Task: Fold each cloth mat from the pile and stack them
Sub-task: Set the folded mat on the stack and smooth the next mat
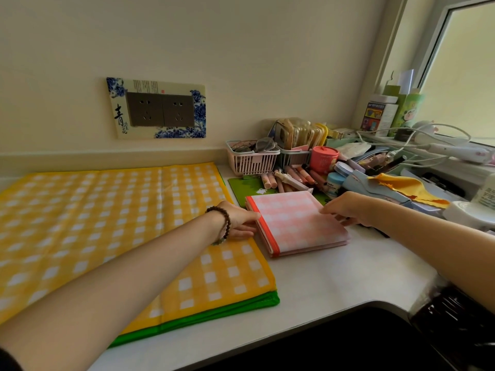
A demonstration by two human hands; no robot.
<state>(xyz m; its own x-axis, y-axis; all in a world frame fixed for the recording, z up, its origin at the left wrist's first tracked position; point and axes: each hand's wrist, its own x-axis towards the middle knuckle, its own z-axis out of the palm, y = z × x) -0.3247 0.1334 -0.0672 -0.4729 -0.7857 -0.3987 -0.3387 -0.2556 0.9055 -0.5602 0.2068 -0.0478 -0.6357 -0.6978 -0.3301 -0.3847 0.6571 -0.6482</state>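
A folded pink checked mat (297, 223) with an orange-red border lies as a small square on the white counter. My left hand (238, 220), with a bead bracelet at the wrist, grips its left edge, fingers under and thumb on top. My right hand (348, 208) holds its right edge with curled fingers. To the left a yellow checked mat (107, 223) lies spread flat. Under it a green mat (214, 314) shows along the front and right edges.
The white counter (334, 277) curves off at the front right. Behind the pink mat stand a pink basket (251, 159), lip balms, jars, a yellow cloth (409, 187) and cables below the window. A double wall socket (160, 109) is on the back wall.
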